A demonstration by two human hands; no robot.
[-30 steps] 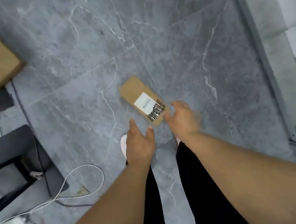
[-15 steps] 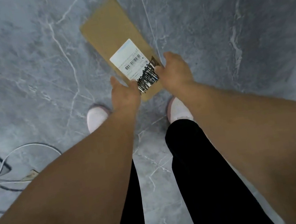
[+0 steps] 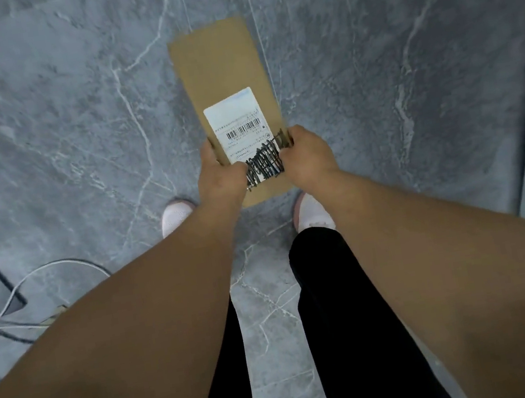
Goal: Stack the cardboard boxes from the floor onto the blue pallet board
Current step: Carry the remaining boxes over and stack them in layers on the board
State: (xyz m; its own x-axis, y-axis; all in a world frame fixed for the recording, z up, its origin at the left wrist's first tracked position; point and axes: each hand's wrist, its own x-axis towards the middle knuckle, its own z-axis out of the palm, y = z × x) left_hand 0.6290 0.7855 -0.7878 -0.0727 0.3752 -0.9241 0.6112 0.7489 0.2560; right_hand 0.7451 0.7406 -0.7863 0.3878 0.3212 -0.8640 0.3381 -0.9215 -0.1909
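A flat cardboard box (image 3: 222,78) with a scribbled-over shipping label (image 3: 240,130) is held above the grey marble floor (image 3: 56,127); the left hand (image 3: 220,174) and right hand (image 3: 309,154) grip its near end, fingers curled round the edges.

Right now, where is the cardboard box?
In the head view, the cardboard box is centre frame, gripped at its near end by the left hand and right hand, ahead of both shoes.
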